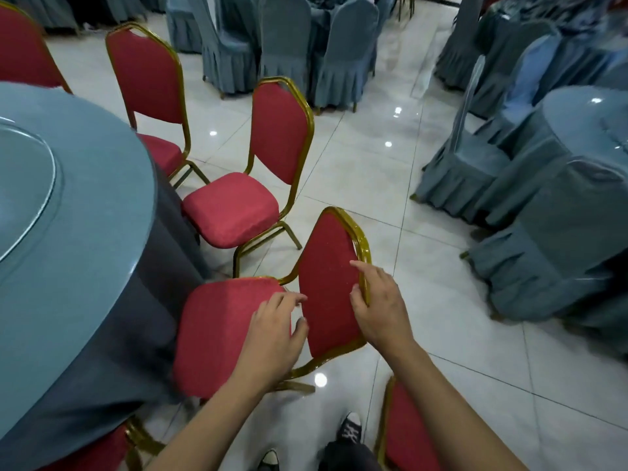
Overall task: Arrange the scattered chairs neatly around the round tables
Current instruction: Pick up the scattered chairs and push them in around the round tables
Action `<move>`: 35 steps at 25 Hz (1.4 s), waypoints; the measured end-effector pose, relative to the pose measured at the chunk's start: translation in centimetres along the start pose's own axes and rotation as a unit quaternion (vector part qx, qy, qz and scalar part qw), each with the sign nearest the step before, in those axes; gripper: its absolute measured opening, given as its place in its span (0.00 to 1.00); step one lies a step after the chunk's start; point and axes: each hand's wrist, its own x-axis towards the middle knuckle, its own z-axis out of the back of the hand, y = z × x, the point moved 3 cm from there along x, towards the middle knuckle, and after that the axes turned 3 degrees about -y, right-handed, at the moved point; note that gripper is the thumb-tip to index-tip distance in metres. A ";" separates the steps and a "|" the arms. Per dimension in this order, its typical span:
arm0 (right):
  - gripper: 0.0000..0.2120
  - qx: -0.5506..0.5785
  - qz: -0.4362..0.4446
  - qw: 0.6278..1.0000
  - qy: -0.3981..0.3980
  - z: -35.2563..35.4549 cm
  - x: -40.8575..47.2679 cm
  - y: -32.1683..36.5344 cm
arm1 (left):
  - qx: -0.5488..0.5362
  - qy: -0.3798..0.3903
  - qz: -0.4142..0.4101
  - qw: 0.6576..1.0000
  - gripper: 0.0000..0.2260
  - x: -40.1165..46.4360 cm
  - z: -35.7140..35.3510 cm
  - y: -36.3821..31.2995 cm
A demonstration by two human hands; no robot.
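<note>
Both hands (326, 317) touch red chair (326, 283); no writing legible.

The operator is working with both forearms bare; no sleeve is showing on either arm. The left hand (272, 331) and right hand (380, 307) are wearing no gloves or rings. Dark trousers (346, 457) are covering the legs, and the feet are wearing dark lace-up sneakers (350, 428) with white toe caps.

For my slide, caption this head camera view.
Both hands, left hand and right hand, hold a red chair beside the round table.
</note>
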 end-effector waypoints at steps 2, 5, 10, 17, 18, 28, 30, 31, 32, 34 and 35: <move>0.19 -0.004 0.007 1.000 0.002 -0.2 2.9 -1.0 | 0.008 -0.002 0.004 1.000 0.13 2.0 -0.8 -0.4; 0.19 0.008 0.035 0.999 0.039 -1.1 9.5 -4.0 | 0.007 -0.028 0.042 0.999 0.13 7.1 -3.6 -1.8; 0.19 0.034 0.116 0.984 0.129 -2.5 17.8 -8.2 | 0.017 -0.068 0.148 0.987 0.13 12.9 -8.6 -4.5; 0.16 0.055 0.210 0.951 0.218 -5.1 27.5 -10.4 | 0.037 -0.108 0.246 0.963 0.13 15.2 -12.6 -7.2; 0.16 0.055 0.227 0.942 0.240 -6.0 28.6 -9.7 | 0.032 -0.125 0.264 0.956 0.13 15.3 -12.8 -7.3; 0.10 -0.002 0.379 0.828 0.414 -10.4 33.2 -10.4 | -0.011 -0.150 0.415 0.897 0.17 16.1 -18.5 -8.6; 0.08 0.001 0.416 0.802 0.429 -10.7 33.9 -10.7 | -0.003 -0.170 0.456 0.873 0.22 15.9 -18.9 -9.1; 0.07 -0.003 0.435 0.788 0.435 -10.9 34.3 -10.7 | 0.018 -0.180 0.479 0.859 0.26 16.0 -19.2 -9.4; 0.07 0.005 0.448 0.773 0.448 -11.1 34.7 -10.7 | 0.051 -0.194 0.508 0.838 0.29 16.2 -19.6 -9.8; 0.08 0.032 0.468 0.737 0.486 -11.3 35.2 -11.2 | 0.101 -0.260 0.579 0.766 0.31 16.5 -21.4 -11.3; 0.10 0.045 0.471 0.725 0.500 -11.2 35.4 -11.6 | 0.099 -0.317 0.608 0.721 0.30 16.5 -22.4 -12.2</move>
